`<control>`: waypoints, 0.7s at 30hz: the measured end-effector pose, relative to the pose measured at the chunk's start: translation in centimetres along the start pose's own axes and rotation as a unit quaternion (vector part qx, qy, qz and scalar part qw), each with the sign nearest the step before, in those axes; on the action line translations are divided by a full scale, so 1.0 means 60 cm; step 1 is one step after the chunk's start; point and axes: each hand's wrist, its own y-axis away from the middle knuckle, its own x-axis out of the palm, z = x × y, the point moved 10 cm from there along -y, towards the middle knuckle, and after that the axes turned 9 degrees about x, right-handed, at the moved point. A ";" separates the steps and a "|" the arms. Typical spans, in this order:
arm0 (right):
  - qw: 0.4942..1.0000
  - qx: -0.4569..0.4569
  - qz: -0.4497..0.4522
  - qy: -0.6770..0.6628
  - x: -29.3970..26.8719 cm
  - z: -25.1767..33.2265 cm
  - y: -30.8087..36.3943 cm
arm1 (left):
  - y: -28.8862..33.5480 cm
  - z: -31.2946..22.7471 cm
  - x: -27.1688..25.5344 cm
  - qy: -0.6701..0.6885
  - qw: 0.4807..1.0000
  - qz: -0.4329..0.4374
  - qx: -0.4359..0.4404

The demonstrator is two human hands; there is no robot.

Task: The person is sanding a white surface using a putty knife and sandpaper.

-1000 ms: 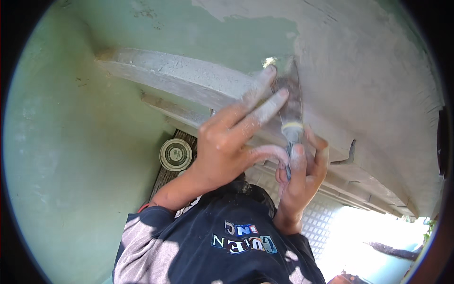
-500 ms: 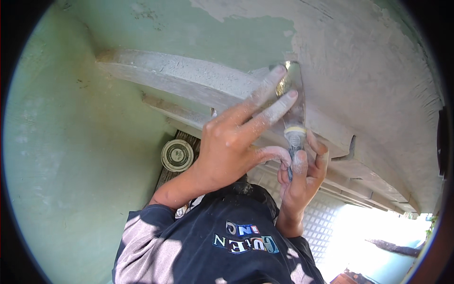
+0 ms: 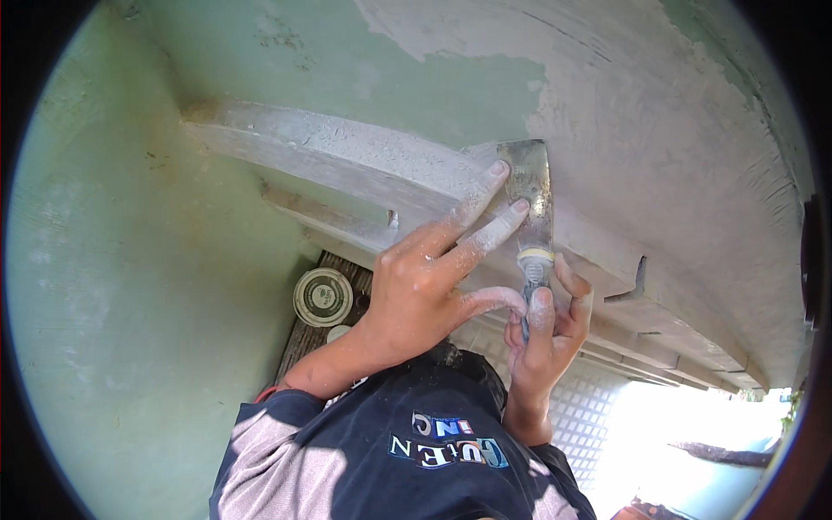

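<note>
A putty knife point(image 3: 530, 186) with a broad metal blade, a pale yellow collar and a grey handle stands nearly upright against the whitened wall. My right hand point(image 3: 552, 325) is closed around its handle, thumb along the near side. My left hand point(image 3: 420, 282) has two fingers stretched out, their tips touching or nearly touching the left side of the blade. Its thumb reaches the handle close to my right hand, and its other fingers are hidden. White powder coats the fingers of both hands. Behind the blade lies the end of a curved, whitened ledge point(image 3: 347, 152).
A pale green wall point(image 3: 139, 312) fills the left side, and rough white coating point(image 3: 641, 130) spreads at upper right. A round lidded tub point(image 3: 323, 296) sits on dark slatted boards point(image 3: 303, 342). Further beams point(image 3: 659, 342) with notches run off to the lower right.
The putty knife has come down a little toward me, and its blade face now shows more fully. Both hands have moved slightly down with it, keeping the same hold.
</note>
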 end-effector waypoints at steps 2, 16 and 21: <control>0.999 -0.025 -0.001 0.026 0.013 0.020 -0.012 | -0.008 -0.002 -0.011 0.001 1.000 -0.024 0.004; 0.999 -0.022 0.021 0.034 0.042 0.041 -0.022 | -0.026 -0.002 -0.044 -0.039 0.994 -0.080 0.070; 0.999 -0.003 0.021 0.026 0.020 0.022 -0.004 | -0.009 -0.005 -0.019 -0.042 0.998 -0.037 0.029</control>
